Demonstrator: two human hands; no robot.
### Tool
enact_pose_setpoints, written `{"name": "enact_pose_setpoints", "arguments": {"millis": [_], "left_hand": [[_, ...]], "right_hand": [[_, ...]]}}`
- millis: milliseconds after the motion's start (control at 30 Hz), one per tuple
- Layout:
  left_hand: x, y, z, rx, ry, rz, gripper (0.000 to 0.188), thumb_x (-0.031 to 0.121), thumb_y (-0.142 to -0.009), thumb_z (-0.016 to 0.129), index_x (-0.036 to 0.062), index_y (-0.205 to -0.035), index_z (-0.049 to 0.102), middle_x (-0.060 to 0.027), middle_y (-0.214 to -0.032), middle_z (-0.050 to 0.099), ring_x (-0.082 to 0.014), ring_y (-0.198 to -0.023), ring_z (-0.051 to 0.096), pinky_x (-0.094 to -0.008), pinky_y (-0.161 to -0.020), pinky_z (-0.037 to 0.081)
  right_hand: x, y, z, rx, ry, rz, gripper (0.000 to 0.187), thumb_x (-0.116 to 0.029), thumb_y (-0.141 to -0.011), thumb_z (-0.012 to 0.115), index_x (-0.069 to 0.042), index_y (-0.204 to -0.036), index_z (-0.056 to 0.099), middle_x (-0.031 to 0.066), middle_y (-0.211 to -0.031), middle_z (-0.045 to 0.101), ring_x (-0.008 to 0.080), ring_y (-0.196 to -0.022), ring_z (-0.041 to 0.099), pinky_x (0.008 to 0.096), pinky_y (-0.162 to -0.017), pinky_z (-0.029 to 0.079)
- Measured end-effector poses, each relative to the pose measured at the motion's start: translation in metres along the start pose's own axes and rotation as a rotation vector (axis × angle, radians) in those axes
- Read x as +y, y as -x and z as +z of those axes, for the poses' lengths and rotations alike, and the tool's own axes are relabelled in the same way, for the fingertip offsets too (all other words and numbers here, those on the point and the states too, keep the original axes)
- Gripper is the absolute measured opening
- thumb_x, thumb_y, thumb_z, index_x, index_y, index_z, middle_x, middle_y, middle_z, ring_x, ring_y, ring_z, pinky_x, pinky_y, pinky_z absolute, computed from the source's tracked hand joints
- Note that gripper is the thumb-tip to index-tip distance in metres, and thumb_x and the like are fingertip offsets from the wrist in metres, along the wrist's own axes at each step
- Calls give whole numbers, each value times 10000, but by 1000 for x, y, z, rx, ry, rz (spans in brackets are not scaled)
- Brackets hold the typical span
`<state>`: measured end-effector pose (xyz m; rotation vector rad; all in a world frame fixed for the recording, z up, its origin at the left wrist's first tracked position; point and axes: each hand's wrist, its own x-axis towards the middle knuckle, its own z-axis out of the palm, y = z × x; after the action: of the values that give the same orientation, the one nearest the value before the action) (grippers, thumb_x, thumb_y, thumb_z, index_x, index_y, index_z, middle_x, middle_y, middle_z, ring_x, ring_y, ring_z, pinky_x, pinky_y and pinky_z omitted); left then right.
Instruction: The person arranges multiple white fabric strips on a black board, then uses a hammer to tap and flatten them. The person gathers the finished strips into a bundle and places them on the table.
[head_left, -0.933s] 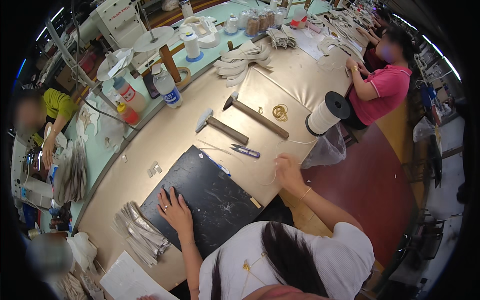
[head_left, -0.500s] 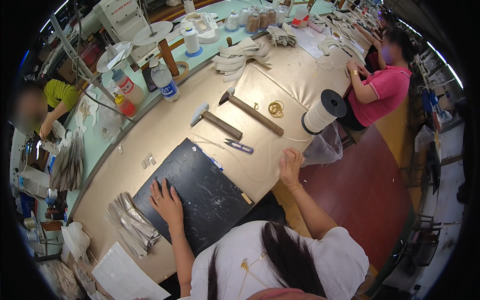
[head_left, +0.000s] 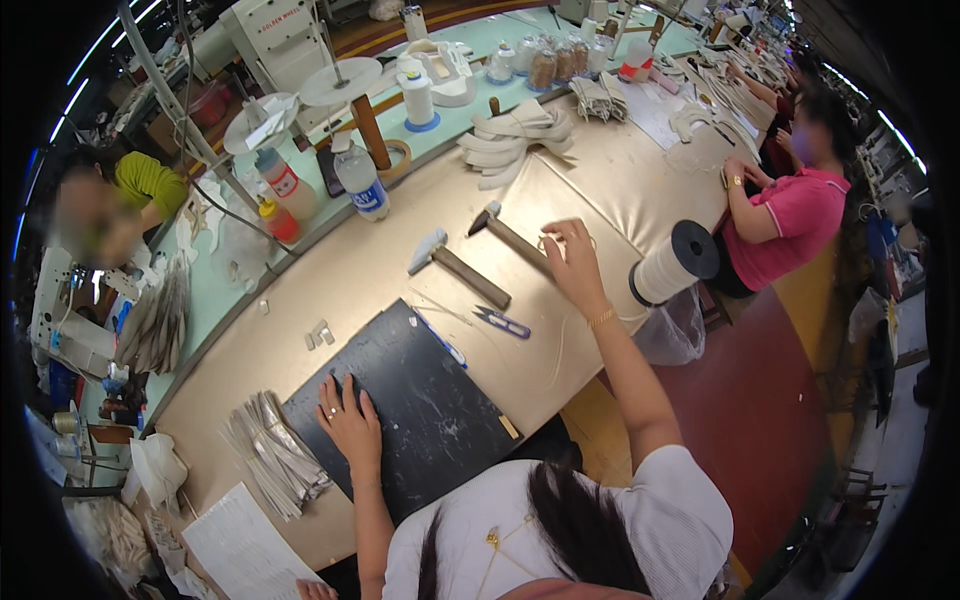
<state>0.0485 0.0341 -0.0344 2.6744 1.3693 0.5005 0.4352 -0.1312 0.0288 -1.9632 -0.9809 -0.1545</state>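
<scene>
My left hand (head_left: 350,422) lies flat with spread fingers on a black scuffed board (head_left: 430,420) at the table's near edge. Over the table's middle, my right hand (head_left: 577,270) is stretched forward, fingers bent but apart, above a pile of thin golden loops (head_left: 593,242) that it mostly hides. No held thing shows in it. Left of that hand lie a dark-headed hammer (head_left: 515,243) and a pale-headed hammer (head_left: 470,278), both wooden-handled. Thread snips (head_left: 503,322) and a pen (head_left: 443,340) rest between the hammers and the board. A spool of white cord (head_left: 665,265) is to the right.
Grey strips (head_left: 270,450) and a paper sheet (head_left: 250,545) lie left of the board, another hand (head_left: 318,590) below. Small metal pieces (head_left: 320,335) sit beyond it. Bottles (head_left: 360,180) and thread cones line the far bench. A co-worker in pink (head_left: 785,215) works at right.
My right hand has moved forward and left from the near table edge to the golden loops, now covering most of them. My left hand stays flat on the board. The whole view has shifted slightly.
</scene>
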Motion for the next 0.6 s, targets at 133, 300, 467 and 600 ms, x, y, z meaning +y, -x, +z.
{"name": "enact_pose_setpoints", "arguments": {"millis": [133, 300, 467, 600], "left_hand": [[2, -3, -5, -19, 0, -18, 408, 215, -931, 580, 97, -1321, 554, -162, -1478, 412, -323, -1404, 328, -520, -1149, 206], [8, -8, -3, -52, 29, -27, 403, 210, -930, 575, 99, -1316, 558, -160, -1479, 414, -318, -1409, 325, -511, -1157, 193], [4, 0, -5, -84, -37, -76, 389, 216, -945, 543, 81, -1309, 557, -148, -1489, 408, -314, -1417, 316, -510, -1156, 189], [7, -2, -8, -102, -47, -63, 392, 207, -951, 529, 73, -1319, 544, -148, -1497, 399, -311, -1426, 304, -510, -1156, 193]], "right_hand": [[70, -100, 56, -99, -625, 581, 219, -165, -946, 580, -15, -1103, 603, 58, -1004, 584, 182, -916, 573, 335, -776, 477], [179, -170, 102, 271, -1276, 892, 190, -209, -962, 576, -71, -1093, 571, 14, -957, 534, 136, -757, 504, 265, -649, 430], [165, -213, 127, 312, -1210, 992, 291, -282, -898, 663, -97, -1097, 557, 17, -978, 487, 126, -775, 461, 281, -632, 404], [155, -216, 124, 269, -1041, 1037, 441, -293, -890, 667, -65, -1246, 544, 46, -1127, 511, 139, -848, 481, 296, -698, 423]]}}
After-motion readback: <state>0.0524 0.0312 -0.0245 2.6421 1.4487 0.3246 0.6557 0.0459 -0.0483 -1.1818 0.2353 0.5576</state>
